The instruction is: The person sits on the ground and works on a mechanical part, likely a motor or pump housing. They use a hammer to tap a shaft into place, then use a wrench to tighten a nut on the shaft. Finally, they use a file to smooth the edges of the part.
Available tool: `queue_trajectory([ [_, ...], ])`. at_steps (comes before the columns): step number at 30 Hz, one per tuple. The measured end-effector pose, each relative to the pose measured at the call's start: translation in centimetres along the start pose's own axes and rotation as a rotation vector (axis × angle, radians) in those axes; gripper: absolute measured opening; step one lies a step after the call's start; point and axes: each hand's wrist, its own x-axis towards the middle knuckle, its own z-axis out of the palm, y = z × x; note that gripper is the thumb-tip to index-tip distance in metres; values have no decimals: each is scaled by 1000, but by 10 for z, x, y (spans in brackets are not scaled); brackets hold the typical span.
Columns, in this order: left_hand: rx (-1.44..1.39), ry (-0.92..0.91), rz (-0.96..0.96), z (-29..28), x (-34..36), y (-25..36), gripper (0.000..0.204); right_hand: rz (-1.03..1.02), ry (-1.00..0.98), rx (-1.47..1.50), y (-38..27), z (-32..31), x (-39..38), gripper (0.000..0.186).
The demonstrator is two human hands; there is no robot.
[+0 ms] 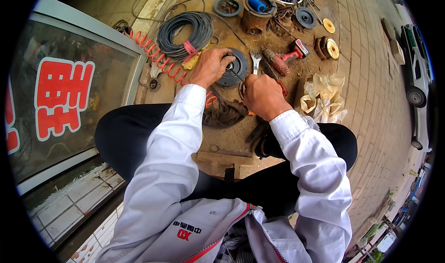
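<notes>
A dark grey round metal flange (239,64) lies on the dirty ground in front of me. My left hand (211,67) is over its left side, fingers curled together near the hub; what they pinch is hidden. My right hand (265,95) is closed at the flange's lower right, gripping a thin dark rod (238,76) that slants to the hub. An open-end wrench (255,60) shows just beyond my right knuckles; whether the hand touches it I cannot tell. A red cordless power tool (289,57) lies to the right. Below the flange rests a dark rag (225,114).
A coil of black cable (169,38) and a red spiral hose (157,54) lie left, by a glass door (69,101). Farther off stand a rusty metal housing (254,22) and a bowl of small parts (227,6). Plastic bags (323,96) sit right; a wood block (222,161) lies near.
</notes>
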Motion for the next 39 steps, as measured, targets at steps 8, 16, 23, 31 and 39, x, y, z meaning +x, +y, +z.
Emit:
queue_trajectory([
  [8, 23, 5, 6, -1, -1, 2, 31, 29, -10, -18, -5, 1, 5, 20],
  [16, -41, 31, 46, 0, 0, 7, 31, 17, -44, -72, -14, 7, 7, 16],
  [23, -45, 11, 124, 2, -5, -1, 28, 28, 7, -40, -10, 9, 0, 18],
  [31, -14, 7, 19, 1, -1, 1, 26, -13, 15, -4, 1, 4, -2, 17],
  [39, -12, 39, -21, 5, 1, -4, 33, -9, 18, 10, 0, 8, 3, 19],
])
